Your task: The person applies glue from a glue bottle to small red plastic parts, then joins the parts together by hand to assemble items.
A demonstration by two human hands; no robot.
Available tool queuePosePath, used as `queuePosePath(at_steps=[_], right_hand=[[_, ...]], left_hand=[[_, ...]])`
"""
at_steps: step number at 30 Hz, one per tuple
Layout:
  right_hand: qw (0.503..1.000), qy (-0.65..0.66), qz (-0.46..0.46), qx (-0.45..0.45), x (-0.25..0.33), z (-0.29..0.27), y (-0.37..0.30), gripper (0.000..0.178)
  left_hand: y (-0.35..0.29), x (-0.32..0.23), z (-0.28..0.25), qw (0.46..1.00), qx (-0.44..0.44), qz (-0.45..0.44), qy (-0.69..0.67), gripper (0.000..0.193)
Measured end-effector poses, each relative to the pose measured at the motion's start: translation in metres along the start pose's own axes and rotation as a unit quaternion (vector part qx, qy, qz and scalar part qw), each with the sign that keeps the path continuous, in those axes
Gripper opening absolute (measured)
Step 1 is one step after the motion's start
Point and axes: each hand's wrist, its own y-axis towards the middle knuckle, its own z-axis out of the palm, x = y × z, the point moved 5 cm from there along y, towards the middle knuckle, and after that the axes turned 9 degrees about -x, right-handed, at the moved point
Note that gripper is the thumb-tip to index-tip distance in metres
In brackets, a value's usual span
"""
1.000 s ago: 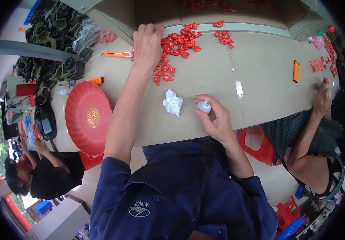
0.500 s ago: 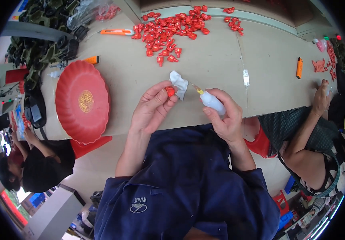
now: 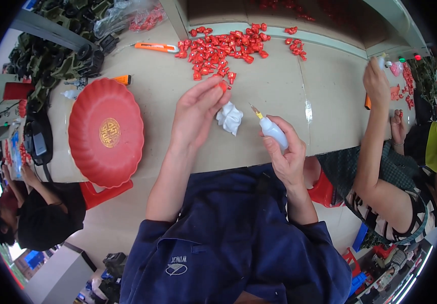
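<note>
My left hand (image 3: 195, 111) is raised just short of the pile, its fingers pinched on a small red plastic part (image 3: 222, 86), mostly covered by my fingertips. In my right hand (image 3: 288, 154) is a white squeeze bottle (image 3: 274, 133) with a yellow collar and a thin needle tip pointing up and left, apart from the red part. Between my hands a crumpled white tissue (image 3: 229, 119) lies on the table. Beyond my left hand, many similar small red parts (image 3: 223, 48) are heaped loosely.
A big red scalloped tray (image 3: 79, 126) with a gold emblem stands at left. An orange utility knife (image 3: 156, 47) lies beside the pile, another orange cutter (image 3: 123, 79) behind the tray. Dark green toy vehicles (image 3: 71, 63) crowd the far left. A co-worker's arm (image 3: 373, 137) reaches over the table at right.
My left hand has moved away from me toward the pile with the red part. My right hand keeps the bottle nearly in place. The co-worker at right has raised an arm.
</note>
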Motion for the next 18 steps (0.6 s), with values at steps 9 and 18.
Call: queuePosePath(at_steps=[9,18], right_hand=[[0.996,0.069,0.026,-0.04,0.008,-0.012,-0.002,0.037],[0.996,0.092,0.012,-0.01,0.016,-0.005,0.004,0.034]], left_hand=[[-0.014,0.016,-0.007,0.989,0.099,-0.064,-0.086,0.028],[-0.046,0.028,-0.028,0.988,0.108,-0.092,-0.067,0.03]])
